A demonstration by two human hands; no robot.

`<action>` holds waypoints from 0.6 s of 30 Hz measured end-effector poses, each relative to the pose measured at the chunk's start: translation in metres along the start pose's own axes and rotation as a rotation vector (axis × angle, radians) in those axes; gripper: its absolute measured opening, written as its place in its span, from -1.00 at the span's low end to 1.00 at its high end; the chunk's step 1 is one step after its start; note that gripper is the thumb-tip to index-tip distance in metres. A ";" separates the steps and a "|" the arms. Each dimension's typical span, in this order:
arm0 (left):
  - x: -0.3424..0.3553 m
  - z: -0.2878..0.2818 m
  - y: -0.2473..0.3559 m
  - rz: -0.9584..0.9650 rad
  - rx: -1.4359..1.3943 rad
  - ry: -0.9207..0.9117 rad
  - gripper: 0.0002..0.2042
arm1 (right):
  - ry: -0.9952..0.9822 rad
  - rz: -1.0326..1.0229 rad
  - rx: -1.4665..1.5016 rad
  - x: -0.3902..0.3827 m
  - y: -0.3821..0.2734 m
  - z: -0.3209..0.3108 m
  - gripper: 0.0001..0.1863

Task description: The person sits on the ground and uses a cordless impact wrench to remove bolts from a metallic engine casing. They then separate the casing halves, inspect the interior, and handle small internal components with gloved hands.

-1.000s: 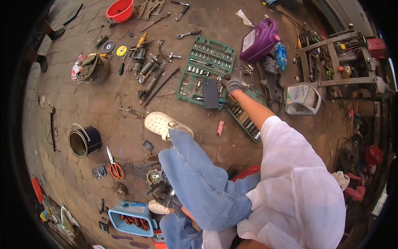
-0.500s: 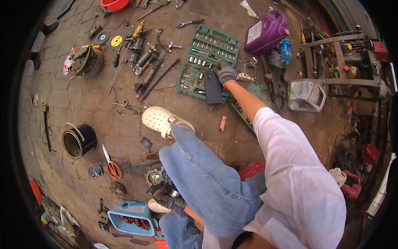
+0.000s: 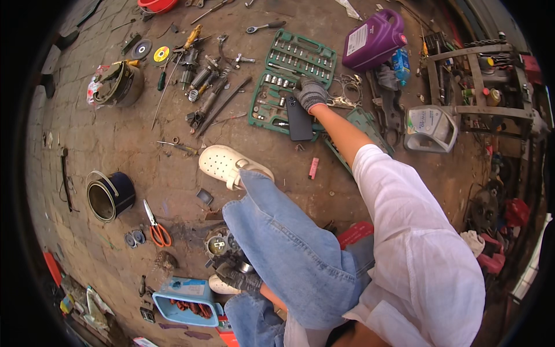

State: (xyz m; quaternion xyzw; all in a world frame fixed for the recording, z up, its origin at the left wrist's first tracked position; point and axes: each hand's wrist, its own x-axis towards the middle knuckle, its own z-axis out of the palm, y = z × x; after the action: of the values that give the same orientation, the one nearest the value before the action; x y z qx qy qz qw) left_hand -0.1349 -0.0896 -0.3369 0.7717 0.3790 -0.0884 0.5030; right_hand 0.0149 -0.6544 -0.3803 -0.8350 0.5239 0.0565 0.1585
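Observation:
My right hand (image 3: 312,94), in a grey knit glove, is over the green socket set case (image 3: 260,98), which lies opened out. Its fingers are bent down beside a row of silver sockets (image 3: 279,81); whatever lies between the tips is hidden. A black phone (image 3: 299,120) lies on the case's near part, just below this hand. Low in the view, my left hand (image 3: 241,279), gloved in dark grey, is closed against a round metal machine part (image 3: 218,245) beside my shoe. My trouser leg partly covers that part.
A purple jug (image 3: 373,43) and a grey jug (image 3: 430,130) stand at the right. Orange-handled scissors (image 3: 159,234), a dark blue can (image 3: 113,194) and a light blue bin (image 3: 185,301) are at the left. A pink lighter (image 3: 313,168) lies near a second green case (image 3: 370,130).
My right hand has shifted slightly left and farther away over the sockets. My left hand stays by the metal part. The whole view has moved a little.

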 end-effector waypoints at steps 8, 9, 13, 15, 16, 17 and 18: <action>-0.002 -0.005 -0.003 -0.005 -0.003 0.002 -0.52 | 0.027 -0.095 -0.102 -0.003 -0.014 -0.013 -0.59; -0.003 -0.005 -0.004 -0.007 -0.005 0.003 -0.52 | 0.004 -0.105 -0.124 -0.004 -0.013 -0.013 -0.58; -0.007 -0.008 -0.009 -0.014 -0.008 0.017 -0.53 | -0.039 -0.150 -0.147 -0.007 -0.026 -0.024 -0.55; -0.009 -0.011 -0.010 -0.020 -0.008 0.021 -0.53 | -0.026 -0.164 -0.128 -0.008 -0.027 -0.022 -0.53; -0.012 -0.010 -0.011 -0.022 -0.008 0.021 -0.53 | -0.012 -0.168 -0.119 -0.007 -0.025 -0.021 -0.52; -0.016 -0.011 -0.013 -0.022 -0.016 0.026 -0.53 | 0.001 -0.174 -0.110 -0.006 -0.025 -0.020 -0.51; -0.017 -0.011 -0.013 -0.028 -0.013 0.027 -0.53 | -0.001 -0.153 -0.096 -0.007 -0.024 -0.017 -0.53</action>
State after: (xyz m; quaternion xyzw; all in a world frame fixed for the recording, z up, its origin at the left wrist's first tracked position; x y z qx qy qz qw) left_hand -0.1588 -0.0862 -0.3320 0.7641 0.3970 -0.0827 0.5017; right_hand 0.0322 -0.6445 -0.3573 -0.8791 0.4552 0.0698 0.1224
